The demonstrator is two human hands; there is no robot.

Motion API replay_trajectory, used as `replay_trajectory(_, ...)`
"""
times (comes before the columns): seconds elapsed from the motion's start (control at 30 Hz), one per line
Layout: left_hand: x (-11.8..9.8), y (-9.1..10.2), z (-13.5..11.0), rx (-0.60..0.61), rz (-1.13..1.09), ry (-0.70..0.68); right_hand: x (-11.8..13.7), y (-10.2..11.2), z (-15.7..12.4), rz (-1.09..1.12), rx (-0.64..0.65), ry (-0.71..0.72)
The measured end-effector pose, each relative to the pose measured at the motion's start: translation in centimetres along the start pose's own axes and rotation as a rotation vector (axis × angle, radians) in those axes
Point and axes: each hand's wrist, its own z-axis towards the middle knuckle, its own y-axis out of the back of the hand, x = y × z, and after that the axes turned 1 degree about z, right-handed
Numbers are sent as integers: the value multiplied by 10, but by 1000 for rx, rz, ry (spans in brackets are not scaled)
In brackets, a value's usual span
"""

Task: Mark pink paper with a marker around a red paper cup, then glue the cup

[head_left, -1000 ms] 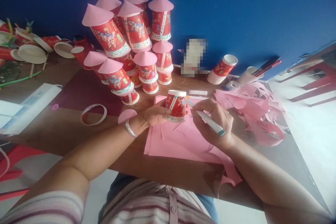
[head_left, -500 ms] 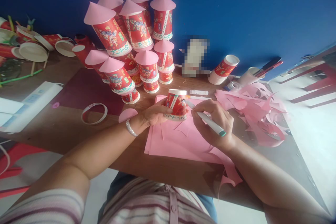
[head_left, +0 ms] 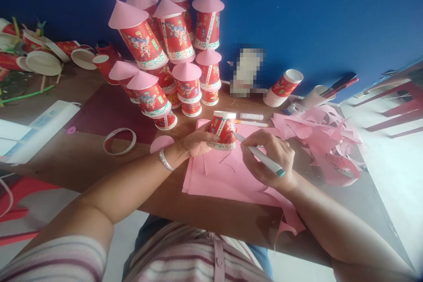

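Note:
An upside-down red paper cup [head_left: 223, 129] stands on a pink paper sheet [head_left: 224, 176] in the middle of the wooden table [head_left: 82, 158]. My left hand [head_left: 195, 143] grips the cup's left side, fingers closed round it. My right hand [head_left: 269, 158] is closed on a white pen with a green end [head_left: 262, 160]. The pen's tip touches the paper at the cup's right rim. A silver bracelet [head_left: 164, 161] sits on my left wrist.
Behind the cup rises a stack of red cups with pink cone hats [head_left: 168, 53]. Pink paper scraps [head_left: 320, 141] lie at the right. A cut cup ring [head_left: 119, 141] and a pink half-disc [head_left: 161, 143] lie left. More cups [head_left: 284, 86] and paper plates [head_left: 42, 62] line the blue wall.
The pen's tip has slid down along the cup's right side to the paper. My left hand and the cup have shifted slightly.

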Motion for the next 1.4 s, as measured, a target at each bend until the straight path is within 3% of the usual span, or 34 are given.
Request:
replay_trajectory(0.17, 1, -2, 3, -63, 145, -81, -1, -2, -1, 0, -19, 105)
replay_trajectory(0.4, 5, -6, 6, -103, 329, -200, 0, -7, -10, -5, 141, 268)
replay_trajectory(0.53, 8, -6, 5, -203, 344, -180, -2, -10, -15, -27, 168, 264)
replay_trajectory(1.0, 4, -11, 2, -225, 415, -187, -4, -10, -14, -50, 190, 259)
replay_trajectory(1.4, 6, -6, 2, -166, 406, -150, -3, -7, -11, -33, 212, 266)
